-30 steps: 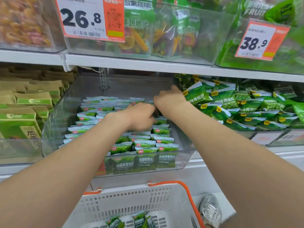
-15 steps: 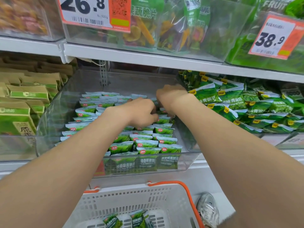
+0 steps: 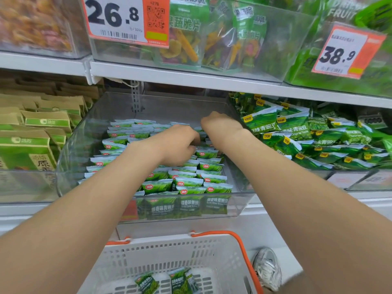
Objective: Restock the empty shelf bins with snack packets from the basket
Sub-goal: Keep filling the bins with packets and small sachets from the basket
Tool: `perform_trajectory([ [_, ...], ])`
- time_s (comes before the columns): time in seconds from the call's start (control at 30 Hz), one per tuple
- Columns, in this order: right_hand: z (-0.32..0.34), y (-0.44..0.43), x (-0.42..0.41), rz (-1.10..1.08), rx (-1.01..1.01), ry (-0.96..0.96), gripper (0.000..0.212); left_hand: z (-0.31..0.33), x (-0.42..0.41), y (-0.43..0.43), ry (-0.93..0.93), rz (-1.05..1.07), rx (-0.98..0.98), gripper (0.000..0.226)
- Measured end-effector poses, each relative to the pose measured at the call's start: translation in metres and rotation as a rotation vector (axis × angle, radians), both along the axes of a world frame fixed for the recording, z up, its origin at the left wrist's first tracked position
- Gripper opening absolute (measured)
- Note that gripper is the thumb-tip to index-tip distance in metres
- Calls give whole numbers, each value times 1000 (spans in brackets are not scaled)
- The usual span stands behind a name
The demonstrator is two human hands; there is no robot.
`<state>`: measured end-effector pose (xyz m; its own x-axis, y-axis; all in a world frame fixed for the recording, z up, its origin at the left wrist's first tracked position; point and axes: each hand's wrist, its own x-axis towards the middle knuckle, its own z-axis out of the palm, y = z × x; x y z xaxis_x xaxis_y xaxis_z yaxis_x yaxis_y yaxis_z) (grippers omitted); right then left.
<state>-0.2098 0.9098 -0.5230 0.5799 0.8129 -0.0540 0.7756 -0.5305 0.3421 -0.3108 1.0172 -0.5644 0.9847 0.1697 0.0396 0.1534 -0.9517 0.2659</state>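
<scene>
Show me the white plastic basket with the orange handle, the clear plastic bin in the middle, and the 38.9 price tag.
White plastic basket with orange handle (image 3: pixel 169 249), head view, perforated far wall.
Clear plastic bin (image 3: pixel 84 149), head view, bare left wall.
38.9 price tag (image 3: pixel 333 55), head view, printed digits.

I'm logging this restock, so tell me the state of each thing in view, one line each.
Clear bin: partly filled, back end bare.
Green packets: standing in neat rows in the bin.
Left hand: fingers curled among the packets, grip hidden.
Right hand: down at the back rows, fingers hidden.
Basket: nearly empty, a few loose packets on its floor.
Bigger green bags: heaped in the bin to the right.
</scene>
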Motion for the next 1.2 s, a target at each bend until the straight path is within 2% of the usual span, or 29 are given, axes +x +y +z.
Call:
perform_trajectory([
  [0.1, 13, -17, -20, 17, 73, 5, 43, 4, -17, -9, -160, 32, 5, 29],
  [0.2, 27, -44, -47, 82, 234, -69, 30, 8, -38, -27, -309, 123, -19, 26],
  [0.3, 36, -80, -72, 63, 373, 42, 14, 19, -61, -57, -410, 183, -41, 13],
  [0.37, 36, -106, -87, 89, 359, 153, 12, 36, -77, -79, -426, 159, -33, 5],
  [0.43, 30, -127, -100, 107, 219, 254, 10, 48, -90, -100, -273, 72, -30, 6],
  [0.53, -3, -145, -111, 70, -57, 431, 15, 37, -95, -123, 152, -79, 42, 12],
  [0.63, -51, -150, -120, 72, -247, 539, 15, -13, -92, -128, 584, -70, -134, 17],
  [0.67, -68, -151, -125, 74, -302, 540, 6, -34, -92, -127, 681, -46, -171, 19],
  [0.7, -85, -151, -129, 74, -340, 528, 11, -55, -92, -126, 750, -20, -183, 21],
  [0.73, -99, -152, -134, 90, -364, 523, 18, -78, -94, -125, 800, -2, -190, 22],
  [0.83, -137, -150, -144, 178, -457, 541, 22, -139, -103, -120, 908, 60, -199, 27],
  [0.97, -169, -148, -151, 241, -555, 436, 26, -212, -113, -113, 936, 51, -42, 27],
  [1.03, -178, -148, -151, 261, -577, 410, 23, -249, -120, -105, 980, 53, 3, 15],
  [1.1, -185, -145, -148, 259, -590, 407, 13, -281, -128, -95, 1010, 83, 8, 12],
  [1.13, -187, -143, -147, 257, -585, 405, 13, -295, -132, -89, 1003, 77, -1, 16],
  [1.2, -191, -138, -145, 271, -583, 394, 17, -323, -142, -79, 939, 24, -35, 41],
])
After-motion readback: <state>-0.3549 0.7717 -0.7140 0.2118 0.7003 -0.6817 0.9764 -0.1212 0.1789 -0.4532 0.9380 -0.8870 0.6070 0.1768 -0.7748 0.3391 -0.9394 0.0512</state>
